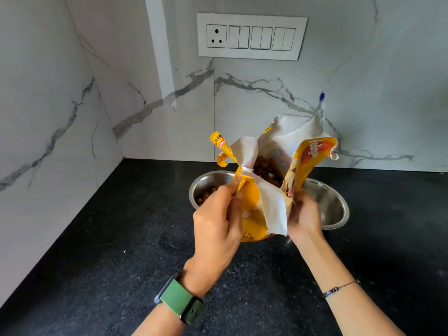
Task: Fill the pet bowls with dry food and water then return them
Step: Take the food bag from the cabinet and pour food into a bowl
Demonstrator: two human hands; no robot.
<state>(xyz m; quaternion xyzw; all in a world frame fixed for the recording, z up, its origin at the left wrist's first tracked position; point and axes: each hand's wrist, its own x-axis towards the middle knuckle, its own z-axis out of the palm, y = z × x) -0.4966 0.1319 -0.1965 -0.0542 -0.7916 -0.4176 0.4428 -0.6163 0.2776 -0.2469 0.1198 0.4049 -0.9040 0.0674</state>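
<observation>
A yellow dry-food bag with a white inner lining is held upright over the black counter, its torn top spread wide. Brown kibble shows inside the opening. My left hand pinches the bag's left edge. My right hand grips the right flap. Behind the bag stand two steel bowls: the left bowl has brown kibble in it, and the right bowl shows a bare shiny inside, partly hidden by the bag.
The black stone counter runs into a corner of white marble walls. A white switch panel with a socket sits on the back wall above the bowls. A blue-tipped bit sticks up behind the bag.
</observation>
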